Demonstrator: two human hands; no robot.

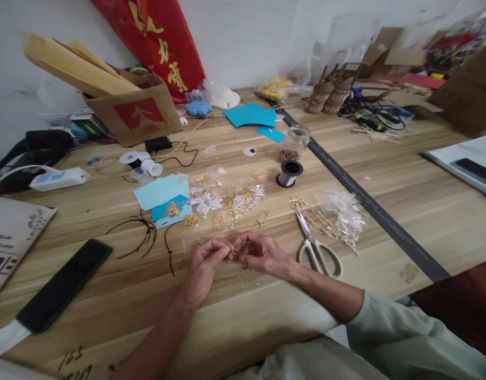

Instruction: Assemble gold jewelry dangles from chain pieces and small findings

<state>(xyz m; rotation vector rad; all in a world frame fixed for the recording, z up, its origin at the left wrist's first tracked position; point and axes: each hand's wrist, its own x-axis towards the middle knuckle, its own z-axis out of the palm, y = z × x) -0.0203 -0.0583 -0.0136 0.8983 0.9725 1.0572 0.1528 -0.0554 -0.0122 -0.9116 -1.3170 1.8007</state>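
Note:
My left hand (208,262) and my right hand (262,252) meet over the near middle of the table, fingertips almost touching. Both are closed in a pinch. What lies between the fingertips is tiny and mostly hidden; a gold glint shows there. Just beyond them lie gold and silver jewellery findings (235,200), some in small clear bags. A short gold chain (261,219) rests above my right hand. White-handled scissors (316,250) lie to the right, partly spread, beside several long gold chains (322,224).
A spool of wire (289,173) and a glass jar of beads (297,141) stand behind. Black cords (142,232), light blue cards (161,191) and a phone (64,285) lie left. A dark ruler-like strip (354,184) crosses the right side. Paper bag (134,113) stands back left.

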